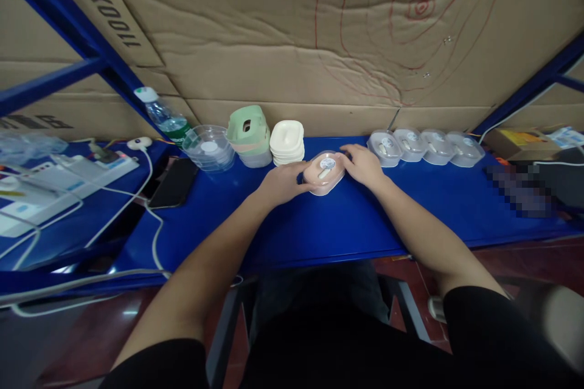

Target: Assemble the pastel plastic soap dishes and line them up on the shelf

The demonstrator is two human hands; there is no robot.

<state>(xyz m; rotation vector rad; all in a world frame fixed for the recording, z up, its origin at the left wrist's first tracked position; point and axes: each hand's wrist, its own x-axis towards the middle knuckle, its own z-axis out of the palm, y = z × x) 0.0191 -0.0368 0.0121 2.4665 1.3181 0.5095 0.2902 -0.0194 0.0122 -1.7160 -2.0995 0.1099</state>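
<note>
A clear lidded container [326, 181] with a round label and a small pale strip on its top sits on the blue table, between my two hands. My left hand [285, 183] grips its left side, fingers at the back and thumb along the near edge. From the right, my right hand [362, 165] presses its thumb and fingers to the container's right edge. Just behind my left hand is a stack of cream square-shaped pieces [287, 138]. Left of that stand a stack of green sleeves [249, 127] and nested clear tubs [210, 155].
Several similar lidded containers [438, 149] line the back right. A bottle [166, 117], a black phone [174, 182] and a white power strip [68, 188] with cables lie to the left. Cardboard [255, 73] walls the back; a small box [520, 143] stands far right.
</note>
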